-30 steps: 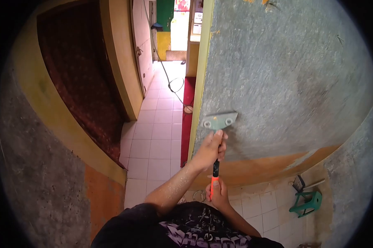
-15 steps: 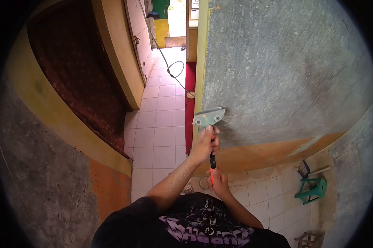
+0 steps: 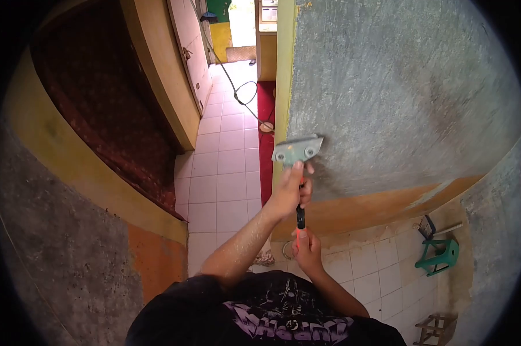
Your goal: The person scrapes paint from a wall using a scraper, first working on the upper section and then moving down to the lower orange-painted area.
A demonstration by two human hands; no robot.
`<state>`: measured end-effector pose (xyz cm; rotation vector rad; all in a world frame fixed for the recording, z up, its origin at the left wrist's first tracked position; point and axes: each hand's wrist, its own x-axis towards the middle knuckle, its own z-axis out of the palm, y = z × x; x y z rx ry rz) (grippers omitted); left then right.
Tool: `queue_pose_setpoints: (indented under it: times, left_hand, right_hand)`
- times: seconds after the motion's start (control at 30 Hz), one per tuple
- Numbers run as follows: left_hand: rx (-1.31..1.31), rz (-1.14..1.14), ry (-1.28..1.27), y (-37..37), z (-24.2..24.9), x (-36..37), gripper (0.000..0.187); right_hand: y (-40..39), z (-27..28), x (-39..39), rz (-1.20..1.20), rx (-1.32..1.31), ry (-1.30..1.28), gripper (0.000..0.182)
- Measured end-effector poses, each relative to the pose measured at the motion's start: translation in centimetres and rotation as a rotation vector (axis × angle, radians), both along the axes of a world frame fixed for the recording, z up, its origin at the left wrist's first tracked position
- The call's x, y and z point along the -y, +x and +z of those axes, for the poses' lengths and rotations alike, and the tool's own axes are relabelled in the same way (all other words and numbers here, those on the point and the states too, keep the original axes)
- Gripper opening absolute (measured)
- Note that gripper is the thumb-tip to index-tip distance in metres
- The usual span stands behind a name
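A long-handled scraper with a wide metal blade head, two bolts and an orange-and-black handle is held in both hands. High on the handle, just under the head, my left hand is closed with its thumb up along it. My right hand wraps the lower orange end, near my shirt. The blade lies over the left edge of the grey, scraped wall, beside its yellow corner strip. Pale dust speckles my left forearm.
An orange band runs along the wall's foot. To the right a green plastic stool and a wooden stool stand on the tiles. A cable hangs down the hallway on the left, near a white door and red carpet.
Both hands and the scraper have shifted slightly up and to the right, the blade rising a little along the wall's edge. The grip is the same, and the view has tilted slightly.
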<state>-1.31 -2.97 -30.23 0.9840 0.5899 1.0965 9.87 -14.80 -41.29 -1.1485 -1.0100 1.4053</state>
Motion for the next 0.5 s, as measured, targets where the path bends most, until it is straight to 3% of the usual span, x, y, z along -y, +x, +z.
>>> queue_pose_setpoints:
  times: [0.07,0.3,0.5]
  left_hand:
    - [-0.008,-0.019,0.032,-0.2,1.5,-0.2,0.051]
    - [-0.081,0.033,-0.087,0.0,-3.8,0.8,0.05]
    - [-0.087,-0.014,0.057,-0.4,2.2,-0.4,0.048]
  right_hand:
    - [-0.4,0.2,0.0,-0.006,0.002,0.022,0.035]
    - [-0.5,-3.9,1.8,-0.004,0.027,-0.019,0.036]
    - [-2.0,0.6,0.1,-0.076,0.021,0.029,0.034]
